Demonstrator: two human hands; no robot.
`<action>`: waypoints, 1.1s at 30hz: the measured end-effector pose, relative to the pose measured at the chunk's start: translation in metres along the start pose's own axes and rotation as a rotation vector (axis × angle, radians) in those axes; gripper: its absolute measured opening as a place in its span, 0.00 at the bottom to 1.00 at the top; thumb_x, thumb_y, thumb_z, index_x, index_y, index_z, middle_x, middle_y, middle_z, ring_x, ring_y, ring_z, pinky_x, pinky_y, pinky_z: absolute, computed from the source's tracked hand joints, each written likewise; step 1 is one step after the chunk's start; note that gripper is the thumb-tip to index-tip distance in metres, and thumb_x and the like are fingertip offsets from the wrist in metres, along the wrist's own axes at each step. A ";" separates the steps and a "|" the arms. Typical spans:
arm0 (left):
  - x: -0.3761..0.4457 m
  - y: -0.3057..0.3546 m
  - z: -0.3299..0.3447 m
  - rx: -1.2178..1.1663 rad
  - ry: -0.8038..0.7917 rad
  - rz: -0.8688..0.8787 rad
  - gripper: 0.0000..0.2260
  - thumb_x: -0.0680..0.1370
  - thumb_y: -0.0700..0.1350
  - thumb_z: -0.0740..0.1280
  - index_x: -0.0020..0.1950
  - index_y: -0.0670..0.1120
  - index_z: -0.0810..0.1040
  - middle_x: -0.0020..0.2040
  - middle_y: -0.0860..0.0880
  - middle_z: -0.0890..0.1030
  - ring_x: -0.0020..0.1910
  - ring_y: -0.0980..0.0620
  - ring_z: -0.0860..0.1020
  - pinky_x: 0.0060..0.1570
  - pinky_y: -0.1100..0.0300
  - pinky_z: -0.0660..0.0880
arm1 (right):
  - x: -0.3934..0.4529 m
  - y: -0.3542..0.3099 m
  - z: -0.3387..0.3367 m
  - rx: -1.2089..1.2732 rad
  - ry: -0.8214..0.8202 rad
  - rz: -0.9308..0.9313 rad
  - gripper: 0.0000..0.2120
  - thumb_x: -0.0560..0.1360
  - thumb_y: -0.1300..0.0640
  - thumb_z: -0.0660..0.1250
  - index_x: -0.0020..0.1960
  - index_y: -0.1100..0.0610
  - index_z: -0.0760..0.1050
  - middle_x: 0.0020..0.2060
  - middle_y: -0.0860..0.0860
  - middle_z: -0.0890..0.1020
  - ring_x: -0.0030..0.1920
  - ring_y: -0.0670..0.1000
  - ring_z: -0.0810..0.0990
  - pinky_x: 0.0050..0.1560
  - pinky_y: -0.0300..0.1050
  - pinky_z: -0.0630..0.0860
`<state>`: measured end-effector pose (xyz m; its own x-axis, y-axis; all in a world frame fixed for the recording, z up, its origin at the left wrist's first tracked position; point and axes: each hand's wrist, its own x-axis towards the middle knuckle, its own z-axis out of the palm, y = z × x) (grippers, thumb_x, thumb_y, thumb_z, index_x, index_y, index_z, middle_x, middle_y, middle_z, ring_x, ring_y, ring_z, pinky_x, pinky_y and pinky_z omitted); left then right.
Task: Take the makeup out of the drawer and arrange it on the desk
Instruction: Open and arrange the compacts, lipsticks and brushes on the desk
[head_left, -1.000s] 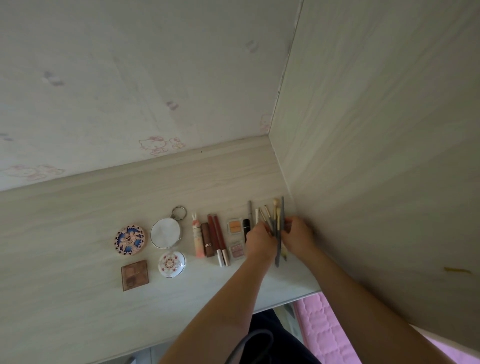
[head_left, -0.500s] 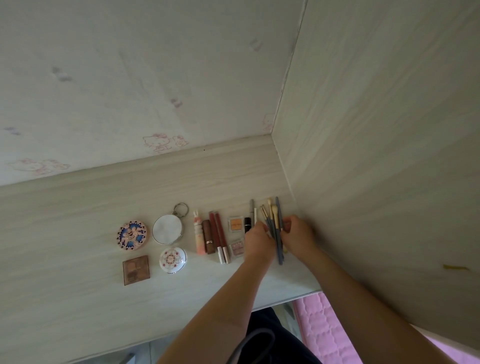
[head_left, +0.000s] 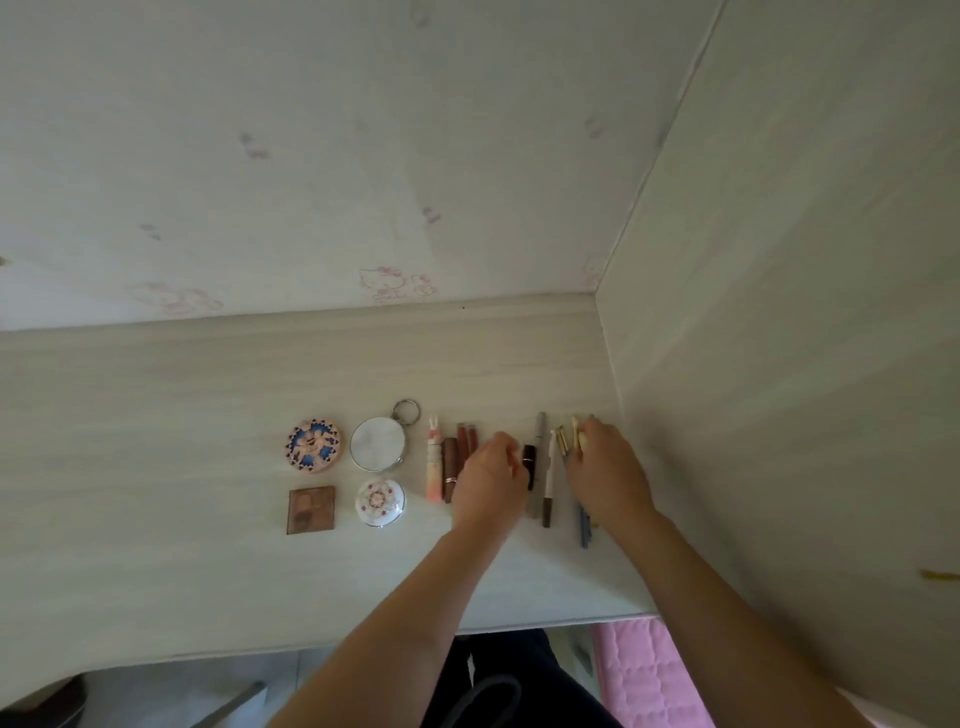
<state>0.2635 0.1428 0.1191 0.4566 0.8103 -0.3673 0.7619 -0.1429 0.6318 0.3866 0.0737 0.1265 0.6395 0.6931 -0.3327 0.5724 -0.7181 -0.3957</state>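
Makeup lies in a row on the pale wooden desk (head_left: 156, 519). From left: a blue-and-pink round compact (head_left: 313, 446), a round mirror with a key ring (head_left: 377, 443), a brown square palette (head_left: 310, 509), a white floral compact (head_left: 380, 502), a pink rabbit tube (head_left: 432, 470), a brown lipstick (head_left: 450, 467), red lip glosses (head_left: 467, 439), a black lipstick (head_left: 529, 460), a grey pencil (head_left: 540, 431) and a white pen (head_left: 548, 488). My left hand (head_left: 488, 483) hovers with curled fingers over the small pots, hiding them. My right hand (head_left: 608, 478) lies on the bundle of brushes (head_left: 584, 525).
A tall wooden side panel (head_left: 779, 364) stands right beside the brushes. The back wall (head_left: 363, 156) carries faint pink cartoon prints. The desk's front edge (head_left: 519, 631) runs below my forearms, with a pink quilted cushion (head_left: 654, 670) under it at the right.
The brushes went from between both hands down onto the desk under my right hand. My left hand let go and moved left over the small pots.
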 end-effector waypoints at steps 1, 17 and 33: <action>-0.002 -0.006 -0.007 0.028 0.035 0.021 0.08 0.78 0.43 0.59 0.53 0.49 0.76 0.50 0.51 0.80 0.49 0.49 0.79 0.52 0.52 0.76 | 0.000 -0.007 0.001 -0.023 0.009 -0.033 0.12 0.79 0.56 0.58 0.61 0.59 0.70 0.56 0.57 0.74 0.55 0.58 0.74 0.51 0.50 0.74; -0.009 -0.148 -0.128 0.195 0.182 0.116 0.06 0.75 0.40 0.63 0.52 0.47 0.74 0.45 0.53 0.74 0.49 0.49 0.74 0.39 0.56 0.69 | -0.031 -0.149 0.070 -0.238 -0.038 -0.246 0.14 0.79 0.57 0.55 0.63 0.56 0.68 0.59 0.53 0.73 0.60 0.54 0.70 0.56 0.45 0.70; 0.048 -0.212 -0.241 0.356 -0.203 0.560 0.16 0.77 0.43 0.63 0.65 0.47 0.72 0.57 0.48 0.76 0.59 0.47 0.70 0.53 0.52 0.73 | -0.099 -0.233 0.134 -0.239 0.143 0.121 0.18 0.78 0.55 0.59 0.66 0.58 0.68 0.63 0.53 0.74 0.63 0.55 0.69 0.60 0.44 0.67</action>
<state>0.0134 0.3495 0.1324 0.8756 0.4426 -0.1935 0.4748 -0.7148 0.5135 0.1217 0.1808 0.1370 0.7663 0.5980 -0.2347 0.5815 -0.8010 -0.1423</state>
